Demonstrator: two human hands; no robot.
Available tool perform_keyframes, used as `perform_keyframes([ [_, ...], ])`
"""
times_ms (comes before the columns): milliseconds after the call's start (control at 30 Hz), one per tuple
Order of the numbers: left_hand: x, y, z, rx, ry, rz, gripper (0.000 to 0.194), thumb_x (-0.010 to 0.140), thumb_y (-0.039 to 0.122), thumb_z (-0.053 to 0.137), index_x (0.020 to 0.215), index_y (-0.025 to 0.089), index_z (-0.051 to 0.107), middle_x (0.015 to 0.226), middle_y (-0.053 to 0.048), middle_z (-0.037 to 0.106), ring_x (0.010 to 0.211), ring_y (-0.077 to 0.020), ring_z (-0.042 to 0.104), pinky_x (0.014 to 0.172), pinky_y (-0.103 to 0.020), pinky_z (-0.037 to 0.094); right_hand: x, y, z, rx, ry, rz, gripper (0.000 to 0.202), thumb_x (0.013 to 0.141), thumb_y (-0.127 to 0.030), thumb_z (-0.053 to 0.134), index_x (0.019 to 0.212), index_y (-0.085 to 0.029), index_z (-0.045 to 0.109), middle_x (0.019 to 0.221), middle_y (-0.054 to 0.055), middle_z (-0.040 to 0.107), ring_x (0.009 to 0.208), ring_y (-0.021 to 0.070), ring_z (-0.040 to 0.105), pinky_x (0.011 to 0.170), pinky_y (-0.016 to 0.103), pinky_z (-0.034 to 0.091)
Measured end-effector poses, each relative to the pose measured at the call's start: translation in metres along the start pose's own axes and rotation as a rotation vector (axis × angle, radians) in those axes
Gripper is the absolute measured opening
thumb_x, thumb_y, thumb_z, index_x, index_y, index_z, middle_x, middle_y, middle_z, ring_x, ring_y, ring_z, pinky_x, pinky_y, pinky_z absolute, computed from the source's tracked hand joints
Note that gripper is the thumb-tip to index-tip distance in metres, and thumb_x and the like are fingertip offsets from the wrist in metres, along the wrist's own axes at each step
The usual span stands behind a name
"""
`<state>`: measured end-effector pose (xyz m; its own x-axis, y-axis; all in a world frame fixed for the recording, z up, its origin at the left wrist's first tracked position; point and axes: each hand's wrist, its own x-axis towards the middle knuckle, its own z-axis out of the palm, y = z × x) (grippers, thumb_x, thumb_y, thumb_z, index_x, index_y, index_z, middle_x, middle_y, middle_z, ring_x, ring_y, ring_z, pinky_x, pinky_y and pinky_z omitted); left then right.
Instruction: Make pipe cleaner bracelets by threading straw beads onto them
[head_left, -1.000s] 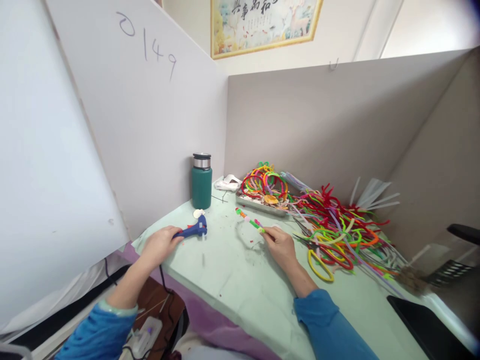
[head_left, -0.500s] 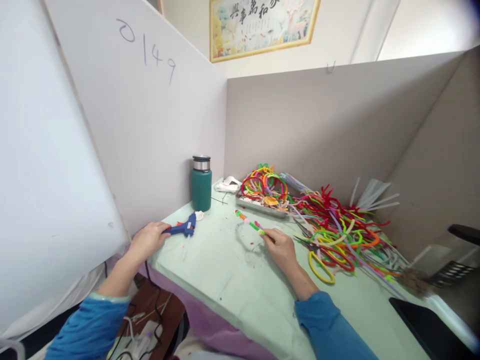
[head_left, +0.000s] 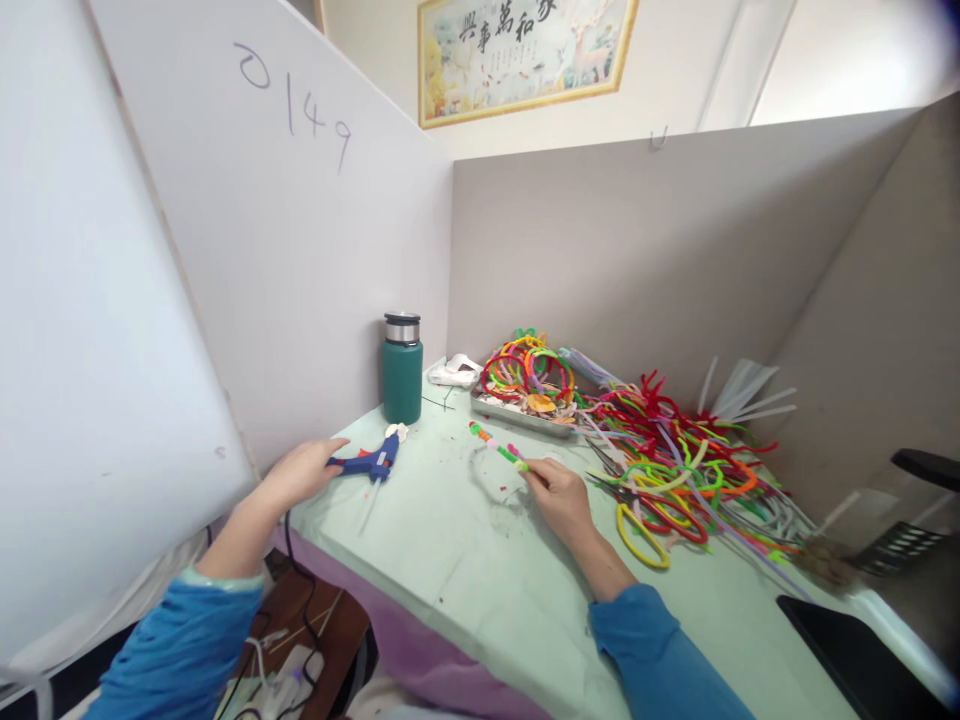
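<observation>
On the left side of the table, my left hand (head_left: 306, 472) is at the rear end of a blue glue gun (head_left: 373, 460). Its index finger stretches out above the gun, while the other fingers are mostly hidden at the handle. A clear stick shows below the gun, and a small white piece (head_left: 396, 432) lies at its upper end. My right hand (head_left: 553, 488) pinches the near end of a thin strip (head_left: 496, 447) with green, orange, white and pink bits on it. The strip points up and left over the table.
A green bottle (head_left: 402, 370) stands behind the glue gun. Farther right are a metal tray (head_left: 521, 415) of colourful rings, a heap of pipe cleaners (head_left: 667, 430) and scissors with yellow handles (head_left: 643, 540). A black tablet-like object (head_left: 862, 650) lies at the lower right.
The glue gun has turned and moved slightly right, and my left index finger has lifted off it. My right hand and the strip look almost unchanged.
</observation>
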<state>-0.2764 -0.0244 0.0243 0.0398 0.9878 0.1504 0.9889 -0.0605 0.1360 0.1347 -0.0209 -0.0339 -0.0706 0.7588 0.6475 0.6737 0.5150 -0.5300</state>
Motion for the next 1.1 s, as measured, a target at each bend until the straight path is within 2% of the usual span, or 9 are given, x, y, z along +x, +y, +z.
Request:
perform_keyframes([
  [100, 0.019, 0.029, -0.007, -0.094, 0.035, 0.003, 0.058, 0.086, 0.047, 0.042, 0.135, 0.016, 0.052, 0.136, -0.013, 0.057, 0.121, -0.0254, 0.056, 0.098, -0.032, 0.042, 0.0, 0.0, 0.0, 0.003, 0.001, -0.001, 0.025, 0.089, -0.032, 0.052, 0.089, -0.024, 0.075, 0.083, 0.005, 0.072, 0.075, 0.0199, 0.066, 0.072, 0.028, 0.047],
  [200, 0.046, 0.059, -0.007, -0.073, 0.002, -0.078, 0.075, 0.078, 0.061, 0.053, 0.136, 0.014, 0.049, 0.134, -0.018, 0.058, 0.121, -0.03, 0.056, 0.094, -0.033, 0.045, 0.0, 0.0, 0.0, 0.008, 0.014, -0.004, 0.024, 0.089, -0.031, 0.052, 0.088, -0.023, 0.075, 0.081, 0.005, 0.072, 0.074, 0.0194, 0.066, 0.071, 0.028, 0.046],
  [300, 0.071, 0.081, -0.001, -0.006, -0.044, -0.186, 0.078, 0.069, 0.061, 0.066, 0.129, 0.014, 0.052, 0.134, -0.02, 0.057, 0.123, -0.0341, 0.053, 0.091, -0.037, 0.046, 0.0, -0.001, 0.0, 0.016, 0.019, -0.021, 0.023, 0.088, -0.03, 0.053, 0.088, -0.023, 0.075, 0.082, 0.004, 0.072, 0.076, 0.0189, 0.066, 0.072, 0.027, 0.046],
  [433, 0.088, 0.097, 0.009, 0.007, -0.05, -0.292, 0.068, 0.067, 0.057, 0.071, 0.118, 0.014, 0.058, 0.128, -0.022, 0.061, 0.121, -0.0366, 0.055, 0.088, -0.041, 0.048, 0.0, -0.001, 0.001, 0.02, 0.02, -0.027, 0.021, 0.088, -0.028, 0.054, 0.088, -0.023, 0.075, 0.081, 0.004, 0.072, 0.076, 0.0186, 0.066, 0.071, 0.027, 0.045],
  [667, 0.096, 0.099, 0.02, -0.06, 0.016, -0.428, 0.05, 0.07, 0.035, 0.072, 0.114, 0.012, 0.06, 0.12, -0.024, 0.065, 0.116, -0.0374, 0.059, 0.085, -0.043, 0.048, 0.0, -0.001, 0.001, 0.022, 0.009, -0.017, 0.021, 0.088, -0.028, 0.055, 0.088, -0.022, 0.075, 0.081, 0.003, 0.071, 0.076, 0.0182, 0.065, 0.067, 0.027, 0.042],
  [867, 0.104, 0.087, 0.025, -0.109, 0.031, -0.471, 0.054, 0.067, 0.037, 0.073, 0.114, 0.012, 0.06, 0.12, -0.024, 0.065, 0.113, -0.0384, 0.06, 0.086, -0.045, 0.048, 0.0, -0.001, 0.0, 0.006, 0.013, -0.017, 0.021, 0.088, -0.027, 0.055, 0.089, -0.022, 0.075, 0.081, 0.003, 0.072, 0.075, 0.0179, 0.065, 0.066, 0.026, 0.042],
  [1100, 0.104, 0.088, 0.026, -0.062, 0.06, -0.434, 0.05, 0.066, 0.039, 0.073, 0.107, 0.013, 0.063, 0.116, -0.024, 0.066, 0.11, -0.0379, 0.062, 0.083, -0.043, 0.049, 0.0, 0.002, 0.002, -0.003, 0.012, -0.017, 0.021, 0.087, -0.027, 0.055, 0.088, -0.023, 0.075, 0.08, 0.003, 0.071, 0.075, 0.0179, 0.065, 0.067, 0.026, 0.042],
])
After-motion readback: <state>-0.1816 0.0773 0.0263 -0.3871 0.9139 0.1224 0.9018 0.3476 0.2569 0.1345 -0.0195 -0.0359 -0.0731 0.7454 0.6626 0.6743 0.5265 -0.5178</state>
